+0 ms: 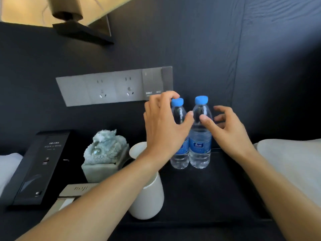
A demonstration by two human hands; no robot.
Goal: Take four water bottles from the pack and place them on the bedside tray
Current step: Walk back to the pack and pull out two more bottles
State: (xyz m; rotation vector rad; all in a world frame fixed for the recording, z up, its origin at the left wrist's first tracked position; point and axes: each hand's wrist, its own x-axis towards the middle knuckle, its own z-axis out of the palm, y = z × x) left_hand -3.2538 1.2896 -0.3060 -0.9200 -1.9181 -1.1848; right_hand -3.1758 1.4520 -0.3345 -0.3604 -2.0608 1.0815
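Note:
Two clear water bottles with blue caps and blue labels stand upright, side by side, at the back of the black bedside tray [208, 197]. My left hand [163, 129] curves loosely around the left bottle [179, 159], with a fingertip by its cap and the thumb between the two bottles. My right hand [224, 129] is beside the right bottle [199, 150]. Its thumb touches the bottle's front and its fingers are spread apart to the right. The bottle pack is not in view.
A white cup [147, 197] stands on the tray's left side under my left forearm, with another cup [137, 150] behind it. Left of the tray are a pale green stone ornament [106, 148], a card [78, 188] and a black control panel [38, 166]. A white pillow [295, 162] borders the right.

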